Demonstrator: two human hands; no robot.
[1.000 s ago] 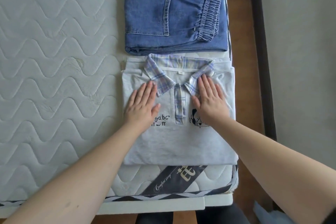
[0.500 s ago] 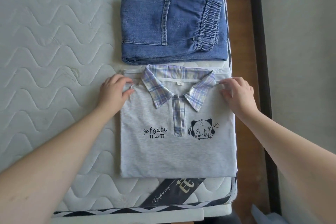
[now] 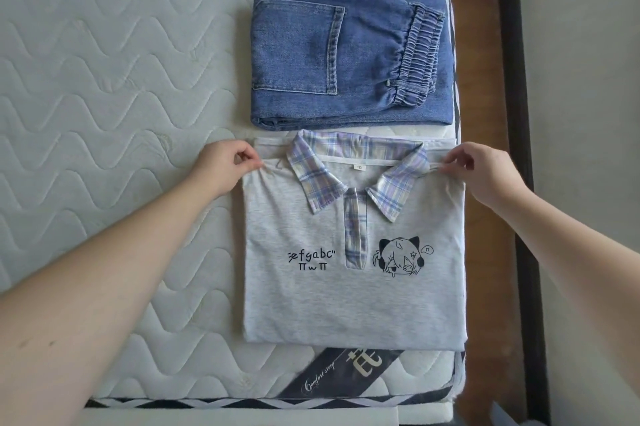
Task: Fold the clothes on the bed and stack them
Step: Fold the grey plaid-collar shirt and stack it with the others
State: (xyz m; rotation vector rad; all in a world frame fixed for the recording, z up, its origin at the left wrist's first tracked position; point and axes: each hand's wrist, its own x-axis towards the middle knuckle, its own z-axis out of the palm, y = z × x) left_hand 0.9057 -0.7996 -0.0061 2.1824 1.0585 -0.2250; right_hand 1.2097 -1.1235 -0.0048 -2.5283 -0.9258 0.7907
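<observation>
Folded grey polo shirt (image 3: 353, 301) sits flat near the mattress (image 3: 104, 86) foot edge. Left hand (image 3: 225, 166) pinches the shirt's top left corner, right hand (image 3: 485, 169) pinches its top right corner. Folded jeans (image 3: 349, 58) lie just beyond the shirt's collar, barely apart.

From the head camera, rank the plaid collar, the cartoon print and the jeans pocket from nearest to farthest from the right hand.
Measured from the right hand:
1. Plaid collar, just to its left.
2. Cartoon print, below and left, on the shirt's chest.
3. Jeans pocket, up and far left.
</observation>
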